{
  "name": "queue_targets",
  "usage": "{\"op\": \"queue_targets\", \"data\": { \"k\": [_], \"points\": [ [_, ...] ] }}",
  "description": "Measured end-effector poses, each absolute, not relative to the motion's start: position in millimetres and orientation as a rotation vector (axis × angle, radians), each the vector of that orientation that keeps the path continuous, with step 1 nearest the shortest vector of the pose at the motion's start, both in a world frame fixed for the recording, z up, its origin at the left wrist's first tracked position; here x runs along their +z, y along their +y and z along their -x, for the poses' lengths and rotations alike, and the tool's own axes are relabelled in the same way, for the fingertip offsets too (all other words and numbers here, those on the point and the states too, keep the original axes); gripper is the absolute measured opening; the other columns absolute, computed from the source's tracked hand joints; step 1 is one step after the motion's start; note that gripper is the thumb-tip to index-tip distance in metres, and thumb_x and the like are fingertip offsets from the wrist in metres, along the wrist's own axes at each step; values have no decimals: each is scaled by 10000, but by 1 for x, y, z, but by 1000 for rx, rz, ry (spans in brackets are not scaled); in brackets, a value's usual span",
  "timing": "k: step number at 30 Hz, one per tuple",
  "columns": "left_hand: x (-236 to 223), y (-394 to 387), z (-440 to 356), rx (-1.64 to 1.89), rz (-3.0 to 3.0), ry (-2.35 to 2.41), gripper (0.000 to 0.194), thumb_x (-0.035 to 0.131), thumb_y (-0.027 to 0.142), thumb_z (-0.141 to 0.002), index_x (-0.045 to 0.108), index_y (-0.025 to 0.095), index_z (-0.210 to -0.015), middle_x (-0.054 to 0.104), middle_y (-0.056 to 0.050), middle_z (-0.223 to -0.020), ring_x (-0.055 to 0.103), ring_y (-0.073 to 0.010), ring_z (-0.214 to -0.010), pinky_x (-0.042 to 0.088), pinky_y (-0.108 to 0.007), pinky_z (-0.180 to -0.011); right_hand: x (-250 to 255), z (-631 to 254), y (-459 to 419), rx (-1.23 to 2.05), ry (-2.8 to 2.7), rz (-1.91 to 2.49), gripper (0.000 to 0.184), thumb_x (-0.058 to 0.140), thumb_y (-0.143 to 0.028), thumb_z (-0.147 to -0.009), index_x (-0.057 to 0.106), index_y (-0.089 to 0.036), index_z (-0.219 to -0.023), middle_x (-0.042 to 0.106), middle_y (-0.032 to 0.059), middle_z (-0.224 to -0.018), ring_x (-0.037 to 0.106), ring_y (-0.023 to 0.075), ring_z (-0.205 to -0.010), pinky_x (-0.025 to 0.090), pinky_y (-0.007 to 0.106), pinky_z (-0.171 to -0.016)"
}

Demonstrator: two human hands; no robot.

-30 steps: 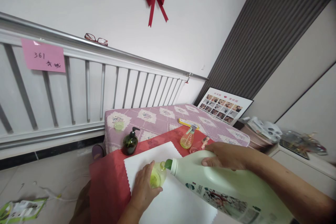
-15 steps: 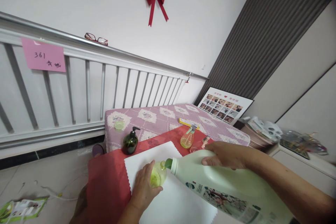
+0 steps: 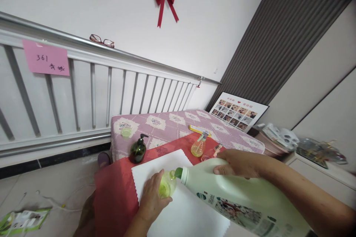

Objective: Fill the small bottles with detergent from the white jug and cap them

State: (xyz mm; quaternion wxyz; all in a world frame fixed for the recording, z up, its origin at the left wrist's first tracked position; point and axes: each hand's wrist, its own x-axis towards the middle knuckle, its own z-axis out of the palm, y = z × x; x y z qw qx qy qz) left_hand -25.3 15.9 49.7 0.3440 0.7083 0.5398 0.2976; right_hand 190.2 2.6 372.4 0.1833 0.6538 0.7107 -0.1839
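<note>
My left hand (image 3: 153,194) is closed round a small see-through yellow-green bottle (image 3: 168,184), tilted over a white scalloped sheet (image 3: 178,213). Some green-yellow liquid shows inside it. With my right hand (image 3: 232,163) I grip the handle of a large pale green detergent jug (image 3: 239,200), tipped to the left. Its green spout (image 3: 178,173) meets the small bottle's mouth. Behind them stand a dark green pump bottle (image 3: 138,149) and a clear spray bottle (image 3: 198,145) with yellow liquid low in it. Part of a pink clear bottle (image 3: 213,152) shows behind the jug.
A red cloth (image 3: 111,192) lies under the sheet on a purple patterned mattress (image 3: 178,118). On the mattress are a pale green lid-like piece (image 3: 126,132) and a yellow box (image 3: 198,130). A white radiator (image 3: 83,92) runs along the wall; a photo board (image 3: 237,111) leans at the back.
Both hands, the jug and the small bottle keep nearly the same pose. The red cloth's left edge has shifted slightly to the right.
</note>
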Motion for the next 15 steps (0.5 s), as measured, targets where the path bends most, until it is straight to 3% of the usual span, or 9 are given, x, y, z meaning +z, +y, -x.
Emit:
{"op": "queue_targets", "data": {
  "k": [9,15],
  "points": [
    [46,16,24,789,-1851,1407,968,703,290,-655,352,199,-1553,473,-100,-1603,427,-292,-1473,309,-448,-1266,372,-192,3,-579,1941,-1867,429,591,-594,-855,643,-196,-1007,741,117,-1038,716,300,-866,503,324,-637],
    [45,17,24,792,-1849,1405,972,703,289,-648,352,208,-1551,480,-94,-1598,430,-295,-1470,312,-456,-1265,371,-192,5,-597,1917,-1880,429,601,-591,-844,633,-189,-991,719,99,-975,679,251,-749,461,294,-555]
  ]
}}
